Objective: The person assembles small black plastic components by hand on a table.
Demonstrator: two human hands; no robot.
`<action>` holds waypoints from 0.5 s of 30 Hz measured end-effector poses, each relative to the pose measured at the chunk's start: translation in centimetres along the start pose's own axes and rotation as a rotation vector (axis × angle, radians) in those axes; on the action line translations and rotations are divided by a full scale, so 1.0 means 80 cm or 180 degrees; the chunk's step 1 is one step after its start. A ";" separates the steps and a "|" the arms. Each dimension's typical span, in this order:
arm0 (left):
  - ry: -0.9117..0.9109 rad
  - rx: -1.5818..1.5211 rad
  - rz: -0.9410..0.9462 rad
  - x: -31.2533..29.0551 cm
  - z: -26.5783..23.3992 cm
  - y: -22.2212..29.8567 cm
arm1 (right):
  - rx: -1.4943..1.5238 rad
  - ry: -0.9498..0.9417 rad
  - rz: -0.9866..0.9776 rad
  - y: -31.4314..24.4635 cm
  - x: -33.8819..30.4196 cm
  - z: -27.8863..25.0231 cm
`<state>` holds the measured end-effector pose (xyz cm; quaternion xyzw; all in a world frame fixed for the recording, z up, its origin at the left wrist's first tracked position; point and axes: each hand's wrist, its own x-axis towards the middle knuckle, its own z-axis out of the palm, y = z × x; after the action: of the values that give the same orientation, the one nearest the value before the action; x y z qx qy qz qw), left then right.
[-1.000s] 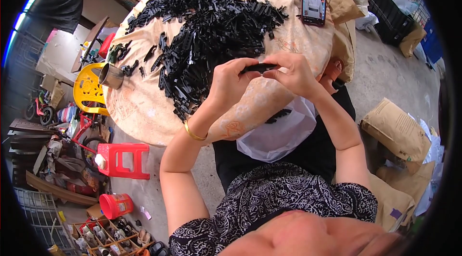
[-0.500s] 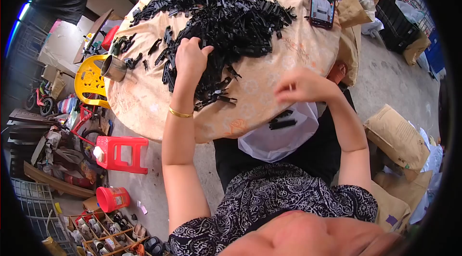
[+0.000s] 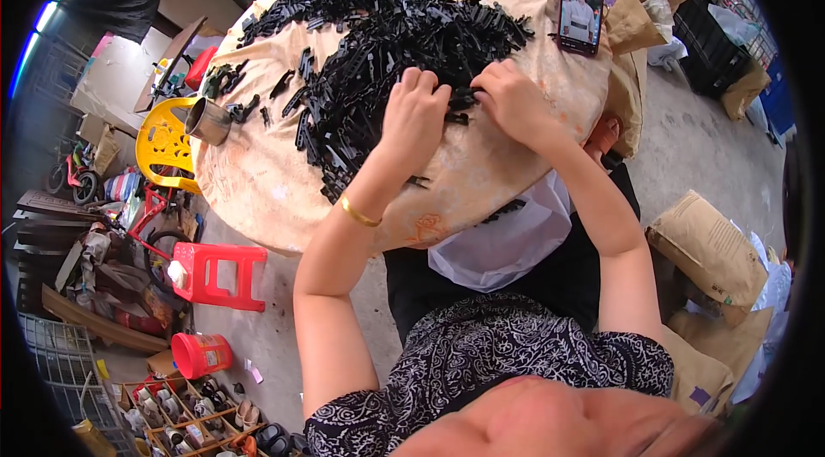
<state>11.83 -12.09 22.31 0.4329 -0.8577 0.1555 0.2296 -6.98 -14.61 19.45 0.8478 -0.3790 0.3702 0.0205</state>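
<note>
A large heap of small, slim black clip-like plastic pieces (image 3: pixel 387 53) covers the middle of the round table (image 3: pixel 258 165). At the heap's near right edge, my left hand (image 3: pixel 417 118) rests with its fingers bent and closed; what lies under the fingertips is hidden. Close to its right, my right hand (image 3: pixel 514 105) is closed in a pinch, with black pieces (image 3: pixel 462 103) at its fingertips between the two hands. Below the table edge, a white plastic bag (image 3: pixel 507 242) lies over my lap, with some black pieces partly visible inside.
A phone (image 3: pixel 580 10) showing a video leans against a metal can at the table's right. Another metal can (image 3: pixel 208 122) stands at the left edge. Around the table are a yellow chair (image 3: pixel 163 143), a red stool (image 3: pixel 219 275), a red bucket (image 3: pixel 202 356) and brown paper sacks (image 3: pixel 709 246).
My left hand has moved right along the heap. My right hand has come up from above the bag to the heap's edge, so both hands are now close together.
</note>
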 end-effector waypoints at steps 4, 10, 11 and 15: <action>-0.0577 0.0125 -0.0441 0.002 0.005 -0.002 | 0.0527 0.0372 0.0458 -0.007 -0.010 -0.015; 0.0115 -0.0370 -0.0453 -0.002 -0.001 0.008 | 0.1995 0.0076 0.0863 -0.027 -0.020 -0.033; 0.0175 -0.0724 -0.0596 0.000 -0.004 0.011 | 0.2292 0.0231 0.0891 -0.031 -0.020 -0.033; 0.0284 -0.1694 -0.0842 -0.002 0.000 0.013 | 0.1873 0.0205 0.0486 -0.021 -0.017 -0.028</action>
<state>11.09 -11.40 22.12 0.4582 -0.7937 -0.0872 0.3907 -7.83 -11.84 20.56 0.7742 -0.3173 0.4913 -0.2419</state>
